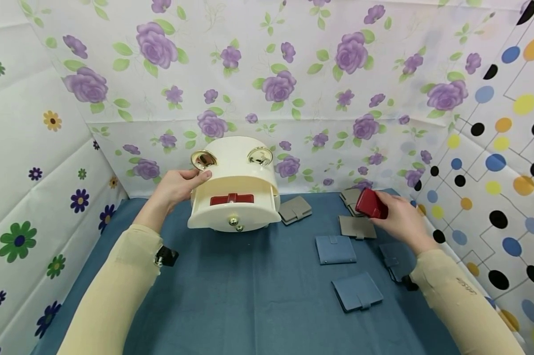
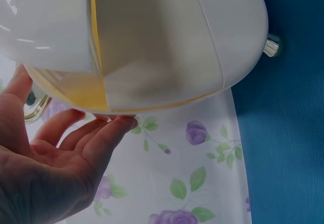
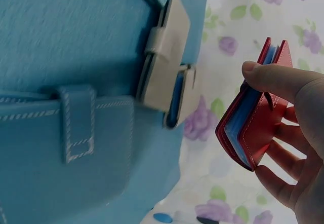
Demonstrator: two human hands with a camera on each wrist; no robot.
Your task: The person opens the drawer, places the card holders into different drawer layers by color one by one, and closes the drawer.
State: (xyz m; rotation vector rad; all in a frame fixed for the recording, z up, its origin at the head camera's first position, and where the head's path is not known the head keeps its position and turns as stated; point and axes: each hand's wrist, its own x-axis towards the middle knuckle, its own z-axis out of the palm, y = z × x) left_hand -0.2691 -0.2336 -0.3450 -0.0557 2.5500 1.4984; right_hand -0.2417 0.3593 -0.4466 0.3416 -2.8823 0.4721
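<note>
A cream storage box with two round gold-rimmed pieces on top stands at the back, its drawer pulled out. Inside the drawer lies a red card holder with a strap. My left hand grips the box's left side, thumb at the front edge and the other fingers along the side wall in the left wrist view. My right hand holds another red card holder between thumb and fingers, raised above the grey holders; clear blue-tinted sleeves show between its covers.
Three grey card holders, one beside the box and two at the back right, lie on the blue cloth. Nearer are blue card holders, one partly beneath my right wrist. Patterned sheets enclose the back and both sides.
</note>
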